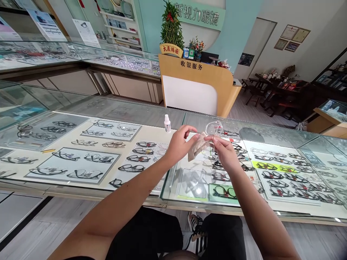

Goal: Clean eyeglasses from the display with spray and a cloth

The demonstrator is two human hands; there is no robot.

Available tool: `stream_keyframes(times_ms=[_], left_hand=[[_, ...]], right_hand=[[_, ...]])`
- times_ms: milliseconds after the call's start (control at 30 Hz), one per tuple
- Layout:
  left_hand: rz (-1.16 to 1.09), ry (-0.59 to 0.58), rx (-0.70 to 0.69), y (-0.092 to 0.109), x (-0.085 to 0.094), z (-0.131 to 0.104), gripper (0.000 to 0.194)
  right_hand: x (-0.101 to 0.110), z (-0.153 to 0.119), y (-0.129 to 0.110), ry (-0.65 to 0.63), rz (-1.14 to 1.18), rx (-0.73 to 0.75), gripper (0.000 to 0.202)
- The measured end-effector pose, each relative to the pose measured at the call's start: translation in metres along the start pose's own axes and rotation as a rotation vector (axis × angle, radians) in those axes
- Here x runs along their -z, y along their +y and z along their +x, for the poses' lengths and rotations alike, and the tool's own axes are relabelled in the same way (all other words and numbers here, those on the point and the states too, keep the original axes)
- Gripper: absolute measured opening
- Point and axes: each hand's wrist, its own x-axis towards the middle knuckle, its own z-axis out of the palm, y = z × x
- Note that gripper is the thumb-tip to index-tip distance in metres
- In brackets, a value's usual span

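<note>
Above the glass display counter, my left hand point(182, 142) is closed on a beige cloth point(195, 147), which hangs below its fingers. My right hand point(224, 150) pinches a pair of clear-framed glasses point(214, 129) just to the right of the cloth. The cloth covers part of the glasses, and one round rim shows above the fingers. A small white bottle point(167, 124) with a pink label stands upright on the counter, to the left of and beyond my left hand.
Rows of glasses lie inside the glass counter point(173, 186) on both sides. A metal seam crosses its top between my arms. Beyond it stands a wooden cashier desk point(196, 79) with a plant point(171, 29). A yellow pencil-like item point(48, 151) lies at the left.
</note>
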Motion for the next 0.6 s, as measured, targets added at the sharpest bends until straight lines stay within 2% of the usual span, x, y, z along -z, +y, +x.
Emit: stream_keyframes(times_ms=[67, 200, 267, 400, 600], left_hand=[[-0.034, -0.084, 0.065, 0.0021, 0.0029, -0.0006, 0.038], [-0.236, -0.374, 0.204, 0.0057, 0.0030, 0.0001, 0.049], [-0.322, -0.428, 0.253, 0.0057, 0.0013, 0.0013, 0.046], [-0.417, -0.386, 0.278, 0.0030, -0.0013, 0.0036, 0.040], [-0.438, -0.283, 0.190, -0.0018, -0.0012, 0.0075, 0.039]], right_hand=[[0.0010, 0.0004, 0.0002, 0.019, -0.010, -0.002, 0.036], [0.0000, -0.0007, -0.0023, -0.026, -0.037, 0.015, 0.035], [-0.0013, -0.0013, -0.0040, -0.040, -0.058, 0.039, 0.034], [-0.0024, -0.0013, -0.0058, -0.031, -0.098, 0.066, 0.033], [-0.0009, -0.0009, -0.0035, -0.012, -0.124, 0.047, 0.033]])
